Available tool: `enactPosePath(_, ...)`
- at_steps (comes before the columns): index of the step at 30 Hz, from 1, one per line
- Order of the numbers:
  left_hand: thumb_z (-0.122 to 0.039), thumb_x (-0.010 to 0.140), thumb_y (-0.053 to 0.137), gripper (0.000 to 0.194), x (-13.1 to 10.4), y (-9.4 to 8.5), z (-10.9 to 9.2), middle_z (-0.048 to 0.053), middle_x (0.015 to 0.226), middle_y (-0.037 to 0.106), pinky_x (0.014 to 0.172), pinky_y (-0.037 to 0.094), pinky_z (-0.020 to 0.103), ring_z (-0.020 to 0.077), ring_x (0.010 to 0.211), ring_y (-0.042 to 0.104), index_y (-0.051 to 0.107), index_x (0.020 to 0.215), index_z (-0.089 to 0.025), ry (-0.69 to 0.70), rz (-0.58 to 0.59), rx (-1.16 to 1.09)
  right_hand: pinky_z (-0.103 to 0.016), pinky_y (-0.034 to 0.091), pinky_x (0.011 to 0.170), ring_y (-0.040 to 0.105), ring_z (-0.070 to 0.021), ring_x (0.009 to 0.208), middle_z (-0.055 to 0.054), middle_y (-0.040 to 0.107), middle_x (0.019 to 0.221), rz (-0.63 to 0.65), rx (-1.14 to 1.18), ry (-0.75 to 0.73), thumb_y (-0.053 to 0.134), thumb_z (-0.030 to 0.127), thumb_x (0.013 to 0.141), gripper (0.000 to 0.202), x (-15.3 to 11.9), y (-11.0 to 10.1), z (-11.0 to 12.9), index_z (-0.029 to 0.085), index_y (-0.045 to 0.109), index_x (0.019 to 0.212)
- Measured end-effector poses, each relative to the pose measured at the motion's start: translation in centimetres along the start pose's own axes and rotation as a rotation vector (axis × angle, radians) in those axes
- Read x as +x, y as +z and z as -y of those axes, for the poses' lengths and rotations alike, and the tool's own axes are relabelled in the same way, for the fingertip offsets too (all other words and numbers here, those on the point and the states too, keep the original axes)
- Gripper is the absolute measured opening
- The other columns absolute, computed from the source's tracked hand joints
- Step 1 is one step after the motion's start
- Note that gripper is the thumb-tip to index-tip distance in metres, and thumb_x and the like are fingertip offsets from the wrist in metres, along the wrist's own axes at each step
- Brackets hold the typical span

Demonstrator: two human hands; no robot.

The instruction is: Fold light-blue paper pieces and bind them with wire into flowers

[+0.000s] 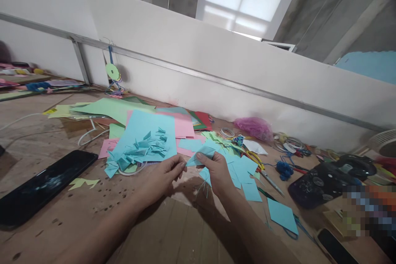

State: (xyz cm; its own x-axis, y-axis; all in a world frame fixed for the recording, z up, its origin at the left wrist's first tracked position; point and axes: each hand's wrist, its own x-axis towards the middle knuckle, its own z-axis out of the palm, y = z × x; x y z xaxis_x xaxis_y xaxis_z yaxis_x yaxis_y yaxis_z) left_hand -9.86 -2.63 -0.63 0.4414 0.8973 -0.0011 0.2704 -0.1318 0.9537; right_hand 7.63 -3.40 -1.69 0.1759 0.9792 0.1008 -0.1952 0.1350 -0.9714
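Observation:
A folded piece of light blue paper (192, 160) is held up over the table between my two hands. My right hand (219, 171) grips it, thumb pressed on top and fingers behind. The closed fingers of my left hand (168, 175) pinch its pointed left corner. Beyond my left hand, a pile of small folded blue paper pieces (139, 150) lies on a large blue sheet (148, 123). Several blue paper squares (251, 191) spread to the right of my right hand, with one thicker square (282, 214) nearer me.
A black phone (46, 185) lies at the left. Yellow-handled scissors (269, 179), a dark blue yarn bundle (284, 170) and a dark bulky device (318, 183) are at the right. Coloured sheets (114, 109) and a pink plastic bag (253, 128) lie near the white wall (185, 78).

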Motion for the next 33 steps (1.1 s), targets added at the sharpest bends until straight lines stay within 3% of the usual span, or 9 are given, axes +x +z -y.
enactPosePath(5,-0.049,0.088,0.04,0.032,-0.5,0.0,-1.4,-0.002,0.072,0.056,0.067,0.041,0.026,0.018,0.073,0.053,0.055,0.076,-0.023,0.037,-0.01,0.08,-0.028,0.048,0.061,0.055,-0.015,0.064,-0.001,0.064,0.065,0.014,-0.039,-0.003,0.076,0.034,0.068,0.018,-0.3,0.3,0.3,0.017,0.069,0.069)
enactPosePath(10,-0.051,0.086,0.043,0.033,-0.1,0.3,-0.8,-0.002,0.07,0.055,0.064,0.039,0.026,0.0179,0.069,0.05,0.056,0.078,-0.022,0.071,-0.006,0.048,-0.03,0.048,0.064,0.055,-0.0154,0.063,-0.001,0.063,0.064,0.078,-0.086,-0.005,0.074,0.033,0.07,0.017,-0.8,1.0,0.2,0.017,0.068,0.065)
enactPosePath(19,-0.049,0.084,0.047,0.031,0.2,-0.1,-0.5,-0.004,0.068,0.049,0.062,0.035,0.025,0.0157,0.066,0.046,0.051,0.071,-0.021,0.039,0.033,0.048,-0.024,0.033,0.053,0.042,-0.0099,0.054,0.004,0.05,0.055,-0.02,-0.017,-0.026,0.075,0.034,0.07,0.022,0.5,-0.5,-0.1,0.016,0.064,0.065)
enactPosePath(24,-0.051,0.083,0.048,0.032,0.5,-0.2,0.1,-0.005,0.064,0.048,0.058,0.034,0.024,0.0151,0.062,0.044,0.052,0.071,-0.021,0.023,-0.017,0.013,-0.025,0.038,0.055,0.045,-0.0102,0.053,0.005,0.052,0.056,-0.01,0.028,0.02,0.075,0.038,0.071,0.022,0.6,-0.7,0.1,0.018,0.068,0.075)
enactPosePath(29,-0.048,0.081,0.051,0.03,0.6,-0.1,0.1,-0.005,0.064,0.048,0.058,0.035,0.023,0.0148,0.063,0.043,0.052,0.068,-0.021,0.039,-0.07,-0.031,-0.027,0.043,0.058,0.054,-0.0121,0.055,0.001,0.061,0.06,0.14,-0.031,0.1,0.077,0.037,0.067,0.023,0.0,0.1,0.2,0.016,0.069,0.073)
enactPosePath(33,-0.049,0.083,0.049,0.032,0.4,-0.1,-0.2,-0.005,0.064,0.047,0.058,0.035,0.024,0.0147,0.063,0.044,0.053,0.069,-0.021,0.043,-0.046,-0.027,-0.026,0.045,0.055,0.058,-0.0146,0.059,-0.002,0.065,0.064,0.119,-0.065,0.086,0.077,0.035,0.066,0.022,-0.3,0.5,0.2,0.015,0.072,0.075)
